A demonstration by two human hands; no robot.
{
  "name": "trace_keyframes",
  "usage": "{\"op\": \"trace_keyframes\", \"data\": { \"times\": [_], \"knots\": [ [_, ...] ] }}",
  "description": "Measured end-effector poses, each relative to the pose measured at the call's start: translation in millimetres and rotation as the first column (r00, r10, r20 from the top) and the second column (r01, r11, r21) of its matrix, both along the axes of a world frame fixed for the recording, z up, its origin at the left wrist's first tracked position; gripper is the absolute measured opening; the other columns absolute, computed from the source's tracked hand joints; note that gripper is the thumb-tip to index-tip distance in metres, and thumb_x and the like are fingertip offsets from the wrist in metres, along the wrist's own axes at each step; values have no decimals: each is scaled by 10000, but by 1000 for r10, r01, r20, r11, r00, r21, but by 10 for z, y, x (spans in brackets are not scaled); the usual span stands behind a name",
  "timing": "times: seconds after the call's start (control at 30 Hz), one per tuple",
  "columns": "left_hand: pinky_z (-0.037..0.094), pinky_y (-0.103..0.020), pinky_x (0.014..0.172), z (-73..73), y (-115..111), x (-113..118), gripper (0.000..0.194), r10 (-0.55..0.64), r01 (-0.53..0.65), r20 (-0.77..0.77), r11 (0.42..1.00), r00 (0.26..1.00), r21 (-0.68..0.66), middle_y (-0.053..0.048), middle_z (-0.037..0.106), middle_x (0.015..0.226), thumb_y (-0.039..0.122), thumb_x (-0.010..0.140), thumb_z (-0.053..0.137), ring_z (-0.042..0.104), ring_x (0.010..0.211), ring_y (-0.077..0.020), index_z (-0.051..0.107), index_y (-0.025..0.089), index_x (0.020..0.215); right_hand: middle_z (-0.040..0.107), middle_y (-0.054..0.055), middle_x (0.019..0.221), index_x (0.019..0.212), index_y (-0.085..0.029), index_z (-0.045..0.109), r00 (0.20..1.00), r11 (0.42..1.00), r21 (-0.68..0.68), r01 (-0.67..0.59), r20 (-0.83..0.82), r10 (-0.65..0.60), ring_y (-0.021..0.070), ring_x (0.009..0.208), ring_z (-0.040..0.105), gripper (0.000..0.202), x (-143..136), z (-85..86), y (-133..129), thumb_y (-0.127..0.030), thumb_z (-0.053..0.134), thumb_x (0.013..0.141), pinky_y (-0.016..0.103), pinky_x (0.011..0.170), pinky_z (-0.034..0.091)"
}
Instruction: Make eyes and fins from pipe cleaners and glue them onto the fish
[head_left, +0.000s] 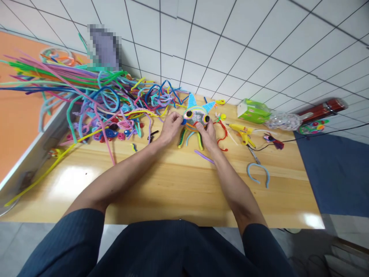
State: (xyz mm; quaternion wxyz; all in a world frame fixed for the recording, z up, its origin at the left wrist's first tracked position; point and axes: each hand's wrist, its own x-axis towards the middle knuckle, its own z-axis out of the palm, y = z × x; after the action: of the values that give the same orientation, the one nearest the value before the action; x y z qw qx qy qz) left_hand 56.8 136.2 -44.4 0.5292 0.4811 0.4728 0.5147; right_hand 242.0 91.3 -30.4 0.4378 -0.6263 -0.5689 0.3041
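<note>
A pipe-cleaner figure (197,116) stands on the table before me, with blue pointed ears, big black-centred eyes, a grey face and yellow-and-green legs. My right hand (208,134) grips its right side, thumb laid on the front. At the figure's left edge, my left hand (172,125) is closed in a pinch at a small blue piece (183,121); whether that piece is fixed to the figure I cannot tell. Close to my right hand lie a red pipe cleaner (223,135) and a purple strip (204,156).
A large heap of coloured pipe cleaners (106,92) covers the left side. On the right are a yellow glue gun (243,132) with a black cord, scissors (254,154), a curved blue pipe cleaner (267,173) and a green package (255,110). A tiled wall (213,50) bounds the back.
</note>
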Motion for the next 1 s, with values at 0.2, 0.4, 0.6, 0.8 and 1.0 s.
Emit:
{"op": "trace_keyframes", "data": {
  "times": [0.2, 0.4, 0.6, 0.8, 1.0],
  "knots": [
    [592, -291, 801, 56, -180, -179, 134, -150, 164, 159, 983, 976, -77, -22, 725, 871, 283, 904, 717, 686, 843, -157, 653, 213, 810, 744, 111, 1407, 1293, -263, 645, 969, 1000, -14, 4, -248, -7, 308, 1336, 688, 742, 40, 39, -73, -828, 690, 813, 483, 1176, 559],
    [519, -255, 681, 163, -417, -152, 97, -517, 523, -155, 853, 842, -6, -40, 736, 768, 247, 876, 697, 729, 872, -201, 728, 202, 796, 742, 106, 1420, 1316, -294, 671, 900, 998, -54, 12, -434, -35, 326, 1326, 708, 767, 54, 247, -241, -906, 488, 891, 475, 975, 666],
    [545, -313, 743, 276, -337, 152, 166, -451, 621, -720, 783, 527, -37, -51, 760, 761, 98, 838, 664, 747, 784, -242, 728, 203, 726, 737, 105, 1426, 1449, -326, 615, 867, 1000, -29, -7, -498, -8, 335, 1327, 697, 829, 111, 417, -257, -927, 362, 937, 510, 905, 685],
    [578, -408, 842, 298, -407, 364, 138, -358, 557, -824, 828, 440, -62, -181, 791, 943, 29, 753, 682, 788, 935, -359, 744, 150, 731, 763, 37, 1396, 1306, -356, 687, 753, 999, 37, -12, -657, 33, 277, 1252, 736, 662, 226, 407, -314, -866, 611, 891, 435, 908, 694],
    [571, -354, 911, 444, 126, -267, 138, -180, 407, -799, 909, 574, 88, -89, 807, 952, 174, 853, 658, 745, 965, -268, 780, 183, 788, 817, 11, 1273, 1159, -344, 744, 679, 998, 49, 28, -734, 17, 273, 1233, 745, 625, 200, 207, -297, -826, 807, 767, 388, 910, 675]
  ]
}}
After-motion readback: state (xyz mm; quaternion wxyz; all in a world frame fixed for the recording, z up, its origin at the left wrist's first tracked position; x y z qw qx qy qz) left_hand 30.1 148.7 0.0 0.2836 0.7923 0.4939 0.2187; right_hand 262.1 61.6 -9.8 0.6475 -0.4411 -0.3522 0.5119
